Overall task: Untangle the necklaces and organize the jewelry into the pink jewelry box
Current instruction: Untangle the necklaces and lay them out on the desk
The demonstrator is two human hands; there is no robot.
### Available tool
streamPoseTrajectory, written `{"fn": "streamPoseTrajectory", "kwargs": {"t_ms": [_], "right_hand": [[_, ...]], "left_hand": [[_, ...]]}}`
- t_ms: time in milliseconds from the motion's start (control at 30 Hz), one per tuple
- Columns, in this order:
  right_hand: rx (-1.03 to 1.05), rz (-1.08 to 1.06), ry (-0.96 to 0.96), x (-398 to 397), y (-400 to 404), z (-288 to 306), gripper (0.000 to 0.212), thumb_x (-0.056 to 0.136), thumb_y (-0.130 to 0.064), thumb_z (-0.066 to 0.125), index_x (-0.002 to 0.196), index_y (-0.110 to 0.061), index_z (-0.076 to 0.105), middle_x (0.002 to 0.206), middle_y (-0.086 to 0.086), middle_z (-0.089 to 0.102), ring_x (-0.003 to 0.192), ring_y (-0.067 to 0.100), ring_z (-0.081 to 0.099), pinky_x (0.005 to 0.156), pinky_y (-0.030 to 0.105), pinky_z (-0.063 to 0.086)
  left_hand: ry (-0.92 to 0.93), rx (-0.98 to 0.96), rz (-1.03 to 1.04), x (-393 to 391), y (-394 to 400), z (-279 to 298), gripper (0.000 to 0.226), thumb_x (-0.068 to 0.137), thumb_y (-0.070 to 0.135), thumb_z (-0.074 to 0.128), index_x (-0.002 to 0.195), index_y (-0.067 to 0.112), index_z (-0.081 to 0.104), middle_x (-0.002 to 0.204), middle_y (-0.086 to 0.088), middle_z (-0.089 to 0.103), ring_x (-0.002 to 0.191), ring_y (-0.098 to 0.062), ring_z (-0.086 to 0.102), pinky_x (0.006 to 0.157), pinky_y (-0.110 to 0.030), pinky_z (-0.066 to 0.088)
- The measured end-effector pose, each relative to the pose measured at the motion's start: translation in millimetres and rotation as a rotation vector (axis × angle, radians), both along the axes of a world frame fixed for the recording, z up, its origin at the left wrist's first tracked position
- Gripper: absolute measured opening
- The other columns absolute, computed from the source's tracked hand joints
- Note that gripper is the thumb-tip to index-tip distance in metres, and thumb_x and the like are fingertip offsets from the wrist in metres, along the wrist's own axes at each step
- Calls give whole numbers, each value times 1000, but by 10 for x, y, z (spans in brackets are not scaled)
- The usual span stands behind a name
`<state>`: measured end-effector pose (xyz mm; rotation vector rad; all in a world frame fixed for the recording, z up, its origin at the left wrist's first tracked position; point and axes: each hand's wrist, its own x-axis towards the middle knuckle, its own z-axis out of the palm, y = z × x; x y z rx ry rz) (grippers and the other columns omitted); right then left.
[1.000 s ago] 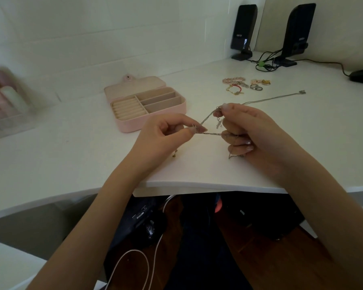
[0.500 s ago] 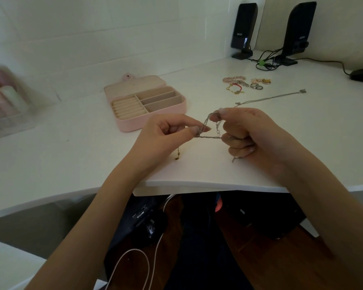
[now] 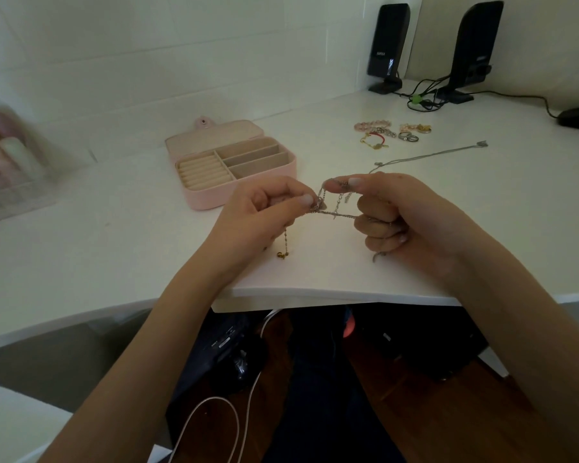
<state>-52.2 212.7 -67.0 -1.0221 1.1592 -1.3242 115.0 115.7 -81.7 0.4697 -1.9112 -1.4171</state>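
Note:
Tangled thin silver necklaces [image 3: 335, 211] stretch between both hands just above the white desk. My left hand [image 3: 264, 215] pinches one end of the tangle between thumb and forefinger; a gold chain end [image 3: 284, 245] dangles below it onto the desk. My right hand [image 3: 391, 215] pinches the chains at thumb and forefinger, with lower fingers curled round another strand. One silver chain [image 3: 432, 156] trails from the right hand across the desk to the right. The pink jewelry box [image 3: 211, 198] lies open behind my left hand, its compartments bare.
A cluster of rings and bracelets [image 3: 391, 131] lies on the desk [image 3: 114, 235] behind my right hand. Two black speakers [image 3: 386, 45] with cables stand at the back. A blurred clear organizer [image 3: 10, 168] sits far left. The desk edge runs just below my wrists.
The hands have drawn slightly apart and the chain between them has opened into a small loop. My right thumb and forefinger now grip higher on the tangle.

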Motion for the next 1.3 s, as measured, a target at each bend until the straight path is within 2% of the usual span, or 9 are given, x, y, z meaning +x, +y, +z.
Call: {"fn": "streamPoseTrajectory", "kwargs": {"t_ms": [100, 267, 400, 567, 867, 1033, 1133, 1233, 1300], "right_hand": [[0, -8, 6, 2, -2, 8, 23, 90, -26, 55, 83, -25, 77, 46, -11, 15, 40, 6, 12, 40, 17, 9], [-33, 15, 31, 13, -7, 5, 18, 75, -32, 64, 83, -22, 77, 44, -13, 18, 38, 3, 14, 38, 13, 12], [-56, -43, 47, 30, -12, -10, 15, 70, -30, 67, 77, -19, 75, 42, -14, 26, 35, 3, 16, 38, 11, 12], [-72, -147, 56, 23, -34, -9, 7, 83, -20, 65, 80, -15, 68, 40, -14, 24, 33, 3, 18, 37, 10, 15], [-70, -195, 89, 45, -32, -4, 20, 86, -21, 64, 66, -21, 67, 39, -13, 24, 34, 4, 17, 38, 13, 13], [-37, -155, 95, 21, -29, -23, 22, 87, -26, 63, 67, -21, 70, 42, -12, 19, 37, 6, 16, 39, 14, 13], [-15, -90, 81, 10, -24, -17, 16, 78, -34, 66, 72, -22, 74, 43, -12, 18, 37, 5, 16, 36, 14, 15], [-27, -89, 103, 0, -41, -41, 19, 80, -34, 65, 82, -18, 75, 41, -14, 21, 37, 4, 17, 35, 13, 15], [-47, -157, 161, 3, -60, -59, 17, 85, -30, 64, 86, -16, 74, 41, -13, 31, 36, 4, 20, 35, 13, 17]], "left_hand": [[-13, -3, 11, 4, 8, 12, 9, 77, 27, 64, 72, 24, 71, 47, 12, 37, 41, -3, 24, 40, -14, 20], [31, -66, 23, 13, 25, 9, 6, 78, 16, 69, 78, 21, 72, 46, 15, 37, 40, 0, 28, 42, -10, 24], [22, -87, 3, 20, 22, 18, 8, 77, 15, 71, 80, 21, 74, 50, 10, 36, 44, -2, 28, 43, -11, 24], [-9, -90, 3, 0, 17, 8, 12, 78, 13, 69, 85, 23, 72, 48, 13, 31, 41, -1, 24, 42, -11, 22], [-36, -112, 21, -10, 19, -4, 12, 80, 11, 69, 82, 22, 74, 47, 13, 31, 42, -1, 25, 42, -10, 22], [-81, -206, 71, -34, 56, -11, 9, 81, 7, 71, 81, 16, 74, 54, -7, 31, 50, -10, 26, 48, -13, 24], [-97, -230, 88, -41, 80, -10, 7, 80, 6, 72, 81, 12, 75, 56, -18, 33, 52, -16, 28, 49, -14, 25], [-113, -240, 98, -40, 75, -14, 2, 78, 6, 74, 79, 8, 74, 53, -9, 34, 50, -13, 27, 49, -14, 25], [-123, -243, 117, -39, 64, -23, 5, 75, 7, 77, 75, 8, 71, 51, -1, 35, 48, -8, 28, 48, -14, 26]]}}
